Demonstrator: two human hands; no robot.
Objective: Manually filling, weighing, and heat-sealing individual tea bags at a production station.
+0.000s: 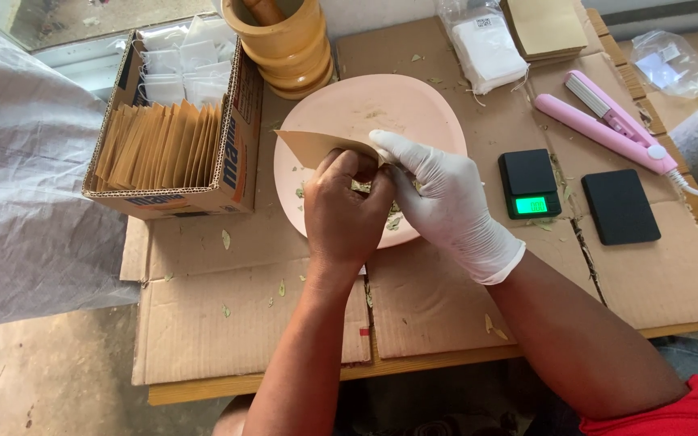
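We find open cardboard [244, 323] nearest us; the envelope box [171, 121] blocks the left, the mortar [284, 44] behind, scale [529, 183] and probably a sealer [607, 121] crowd the right

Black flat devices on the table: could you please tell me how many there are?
2: a small black scale right of the pink plate, and a black slab further right.

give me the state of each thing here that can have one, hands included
left hand: bare, closed on the brown paper envelope
right hand: gloved, fingers pinching the same envelope
brown paper envelope: held over the pink plate, lifted off it
pink plate: flat on the cardboard, a few leaf bits on it
small scale: switched on, display lit green, nothing on its pan
cardboard box: open, packed with upright envelopes
pink sealer: lying open
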